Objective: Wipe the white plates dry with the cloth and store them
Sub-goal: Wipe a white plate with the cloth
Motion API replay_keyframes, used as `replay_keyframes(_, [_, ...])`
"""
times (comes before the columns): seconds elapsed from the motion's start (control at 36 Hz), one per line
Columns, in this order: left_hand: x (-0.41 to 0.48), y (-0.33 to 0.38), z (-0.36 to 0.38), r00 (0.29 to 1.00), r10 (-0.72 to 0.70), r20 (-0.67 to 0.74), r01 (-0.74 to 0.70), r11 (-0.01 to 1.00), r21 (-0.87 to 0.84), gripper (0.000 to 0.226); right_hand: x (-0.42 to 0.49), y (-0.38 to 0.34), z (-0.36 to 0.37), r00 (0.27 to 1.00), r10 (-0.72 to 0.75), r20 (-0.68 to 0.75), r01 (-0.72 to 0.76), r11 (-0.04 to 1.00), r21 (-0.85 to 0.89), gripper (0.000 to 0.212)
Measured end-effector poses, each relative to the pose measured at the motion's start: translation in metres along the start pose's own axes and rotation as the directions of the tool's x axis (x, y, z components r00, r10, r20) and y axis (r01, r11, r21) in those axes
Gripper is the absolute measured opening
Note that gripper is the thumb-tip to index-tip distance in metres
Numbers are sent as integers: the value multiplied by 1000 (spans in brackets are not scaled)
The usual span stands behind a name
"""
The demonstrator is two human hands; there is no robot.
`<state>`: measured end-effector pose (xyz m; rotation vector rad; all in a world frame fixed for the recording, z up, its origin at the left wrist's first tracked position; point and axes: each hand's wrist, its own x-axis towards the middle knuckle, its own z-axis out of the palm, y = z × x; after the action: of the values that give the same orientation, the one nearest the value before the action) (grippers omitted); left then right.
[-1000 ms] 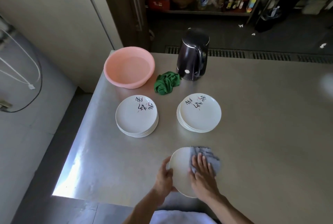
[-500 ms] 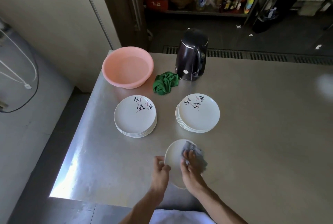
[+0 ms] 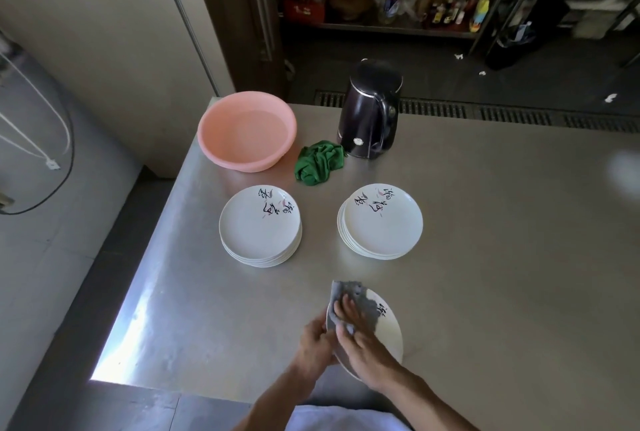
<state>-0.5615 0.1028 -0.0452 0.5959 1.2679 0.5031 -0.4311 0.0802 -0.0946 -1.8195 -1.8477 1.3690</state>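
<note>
Near the table's front edge I hold a white plate (image 3: 389, 333) tilted up, its printed face toward me. My left hand (image 3: 317, 344) grips its left rim. My right hand (image 3: 363, 344) presses a grey cloth (image 3: 360, 306) flat against the plate's face, fingers spread over the cloth. Two stacks of white plates with black lettering sit further back: the left stack (image 3: 259, 226) and the right stack (image 3: 382, 221).
A pink basin (image 3: 246, 131) stands at the table's back left corner. A crumpled green cloth (image 3: 318, 167) lies beside a black kettle (image 3: 370, 115). The steel table (image 3: 502, 257) extends far right. Its left and front edges are close to the hands.
The plate has been turned so its printed face shows, and the cloth with my right hand has shifted onto the left part of that face.
</note>
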Motion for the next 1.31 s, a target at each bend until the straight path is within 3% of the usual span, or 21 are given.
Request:
replay_keyframes(0.06, [0,-2,-2,1000,23,0,-23,1000,-3,42,0,5,-5,999,39,-25,-39,999,13,53])
replay_keyframes(0.14, [0,-7,-4,997,51,-57,-55,996,-71,55,3,14,-12,941,316,-121,-330,936,-122,55])
replay_keyframes(0.19, [4,-7,-7,991,42,-124,-59,989,-138,48,9,8,-17,895,414,-165,-423,906,-20,57])
replay_keyframes(0.28, [10,-1,-11,977,50,-206,-74,991,-110,14,12,-5,-16,938,322,-128,-302,940,158,61])
replay_keyframes(0.31, [11,0,-10,975,47,-217,-66,994,-83,14,12,-9,-15,956,276,-95,-251,943,219,60])
replay_keyframes(0.42, [8,-8,-6,981,-2,-193,-8,999,-50,19,7,-8,-5,1000,27,10,-28,996,81,52])
replay_keyframes(0.5, [4,-12,-7,989,-23,-148,9,995,-99,25,8,9,-5,980,194,-36,-192,981,33,52])
replay_keyframes(0.58, [3,-8,-7,996,-17,-87,13,999,-47,44,12,8,-15,887,447,-118,-435,893,117,54])
replay_keyframes(0.64, [1,-5,-5,999,-12,-47,12,1000,5,43,11,2,-12,922,373,-100,-373,927,22,55])
replay_keyframes(0.69, [1,-4,-3,1000,0,-15,0,1000,3,32,6,-9,-6,981,191,-28,-191,982,-1,54])
replay_keyframes(0.75, [0,-6,-2,1000,0,-15,-1,1000,-19,20,-2,-18,-5,997,68,-24,-67,996,57,53])
replay_keyframes(0.81, [1,-7,-3,1000,-4,-20,4,999,-42,22,-2,-16,-8,999,35,-15,-35,999,-15,55])
replay_keyframes(0.86, [1,-9,-5,1000,-4,-29,2,998,-68,37,-1,-11,-10,991,135,11,-127,953,-275,64])
replay_keyframes(0.92, [1,-11,-7,999,-9,-51,2,991,-131,50,4,-5,-14,942,328,-71,-333,881,-336,57])
replay_keyframes(1.0, [4,-11,-12,993,-23,-117,-3,976,-216,48,13,-9,-19,891,438,-118,-452,877,-163,56])
replay_keyframes(1.06, [6,-8,-14,990,-22,-139,-6,980,-199,32,16,-19,-22,912,402,-78,-403,915,0,57])
replay_keyframes(1.14, [9,-5,-15,993,-32,-118,14,989,-147,16,8,-30,-20,976,216,18,-215,957,194,52])
replay_keyframes(1.22, [9,-9,-15,994,-57,-94,44,990,-136,14,1,-24,-15,992,115,54,-121,985,126,51])
replay_keyframes(1.31, [6,-14,-15,991,-65,-115,48,989,-142,13,-1,-3,-16,983,184,11,-181,973,-141,52])
